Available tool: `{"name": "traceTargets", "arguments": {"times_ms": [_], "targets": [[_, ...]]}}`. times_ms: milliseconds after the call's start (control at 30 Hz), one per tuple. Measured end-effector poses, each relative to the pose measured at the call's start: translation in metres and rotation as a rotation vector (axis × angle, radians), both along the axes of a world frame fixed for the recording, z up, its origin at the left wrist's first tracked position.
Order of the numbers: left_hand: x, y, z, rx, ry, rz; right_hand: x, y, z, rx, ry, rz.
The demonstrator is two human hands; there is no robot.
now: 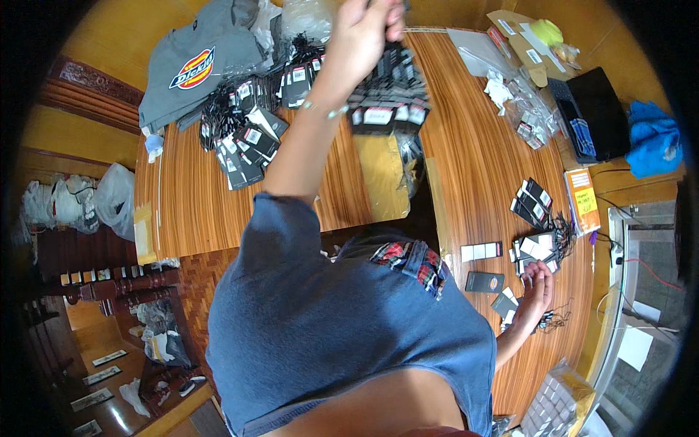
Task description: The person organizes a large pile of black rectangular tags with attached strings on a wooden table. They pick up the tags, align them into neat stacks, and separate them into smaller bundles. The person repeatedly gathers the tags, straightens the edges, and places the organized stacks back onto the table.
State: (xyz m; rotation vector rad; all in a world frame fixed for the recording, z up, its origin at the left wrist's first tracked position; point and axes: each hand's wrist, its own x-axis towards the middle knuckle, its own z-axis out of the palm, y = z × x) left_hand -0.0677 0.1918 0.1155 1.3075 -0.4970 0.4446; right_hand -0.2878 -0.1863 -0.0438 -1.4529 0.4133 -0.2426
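Observation:
My left hand (364, 36) reaches up to the far side of the table, its fingers closed. A thick bunch of black hang tags (388, 98) with white stickers and black strings hangs from it, slightly blurred. Below the bunch lies a gold-brown sheet (380, 171). Out to the right, my right hand (537, 288) has its fingertips at the edge of a pile of hang tags (535, 249), fingers loosely bent and slightly apart. Close by it are a strip of white-stickered tags (482, 251), a dark tag with a coloured logo (485, 282) and a few tags (505, 303) partly behind the hand.
Grey folded shirts (196, 65) are stacked at the far left, with more tag bunches (247, 146) before them. Another tag group (531, 202) lies at right. A laptop (590, 113), blue cloth (653, 138) and plastic bags (528, 109) occupy the far right; a wrapped box (557, 400) stands near right.

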Motion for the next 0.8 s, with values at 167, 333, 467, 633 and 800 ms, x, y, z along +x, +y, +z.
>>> {"name": "traceTargets", "arguments": {"times_ms": [167,333,467,633,800], "targets": [[-0.022,0.075,-0.049,0.015,0.215,0.236,0.018,0.012,0.01,-0.076,0.035,0.184],[0.015,0.168,-0.14,0.139,0.46,0.419,0.023,0.021,0.015,-0.124,0.102,0.23],[0.088,0.26,-0.188,0.368,0.434,0.5,0.016,0.017,0.023,-0.214,0.153,0.248],[0.187,0.333,-0.19,0.06,0.532,0.433,-0.006,-0.002,0.028,-0.28,0.204,0.185],[0.216,0.404,-0.19,0.839,0.48,0.844,-0.021,-0.018,0.03,-0.366,0.299,0.088]]}}
